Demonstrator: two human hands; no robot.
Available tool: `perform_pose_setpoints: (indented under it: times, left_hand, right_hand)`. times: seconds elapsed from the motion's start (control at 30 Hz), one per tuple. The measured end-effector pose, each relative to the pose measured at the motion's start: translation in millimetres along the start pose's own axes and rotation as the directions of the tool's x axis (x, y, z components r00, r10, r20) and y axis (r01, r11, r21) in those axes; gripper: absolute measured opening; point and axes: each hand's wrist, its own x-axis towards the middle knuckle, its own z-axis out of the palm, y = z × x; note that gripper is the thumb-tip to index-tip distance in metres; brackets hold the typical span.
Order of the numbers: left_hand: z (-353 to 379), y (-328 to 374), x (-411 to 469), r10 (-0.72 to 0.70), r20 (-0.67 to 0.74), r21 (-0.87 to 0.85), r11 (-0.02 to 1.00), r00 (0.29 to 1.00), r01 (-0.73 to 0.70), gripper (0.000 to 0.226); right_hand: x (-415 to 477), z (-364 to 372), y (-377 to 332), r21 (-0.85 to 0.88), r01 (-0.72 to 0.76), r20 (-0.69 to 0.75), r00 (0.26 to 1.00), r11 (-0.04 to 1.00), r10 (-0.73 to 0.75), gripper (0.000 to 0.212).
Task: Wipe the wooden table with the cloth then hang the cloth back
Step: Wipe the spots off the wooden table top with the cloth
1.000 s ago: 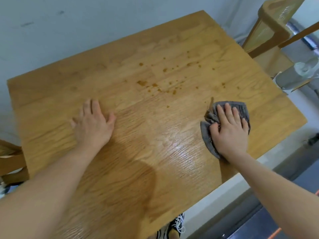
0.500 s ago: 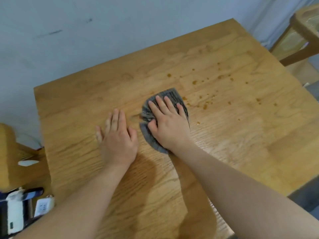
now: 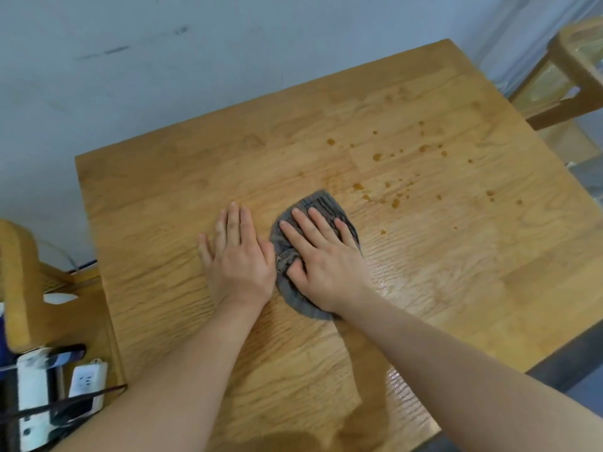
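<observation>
A pale wall (image 3: 163,76) backs the wooden table (image 3: 156,197); a wooden chair (image 3: 19,282) and white power strip (image 3: 86,383) (markings too blurred to read) sit at its left. The left hand (image 3: 239,259) lies flat on bare wood, fingers straight. Just beside it the right hand (image 3: 326,259), fingers spread, presses the grey cloth (image 3: 321,203) mid-table. Brown spots (image 3: 378,156) dot the wood further right.

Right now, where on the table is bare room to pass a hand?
Free: the far-left table corner beyond the left hand; the near-right stretch past the right hand. Crowded: centre, hands and cloth; spots beyond it.
</observation>
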Motion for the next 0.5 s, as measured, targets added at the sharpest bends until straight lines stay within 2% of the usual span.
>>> perform_pose_setpoints:
  times: [0.17,0.27,0.37,0.5]
  left_hand:
    - [-1.5,-0.9,3.0,0.020,-0.035,-0.016,1.000,0.999,-0.021,0.061]
    - [-1.7,-1.0,4.9,0.016,-0.042,-0.029,0.999,0.999,-0.017,0.061]
    - [-3.4,1.6,-2.9,-0.007,-0.039,-0.032,0.999,0.999,0.006,0.059]
    - [-9.6,2.1,12.5,-0.003,-0.029,-0.006,1.000,1.000,0.003,0.054]
  right_hand:
    - [89.0,-9.1,-5.8,0.026,-0.064,0.026,0.998,0.998,0.063,0.060]
    - [108.2,-8.8,-8.9,0.005,-0.057,0.020,0.998,0.998,0.057,0.059]
    - [61.8,-8.3,-5.8,0.034,-0.009,0.001,1.000,0.999,0.009,0.059]
    - [-9.1,-9.3,13.2,0.023,0.113,0.070,0.991,0.993,-0.114,0.059]
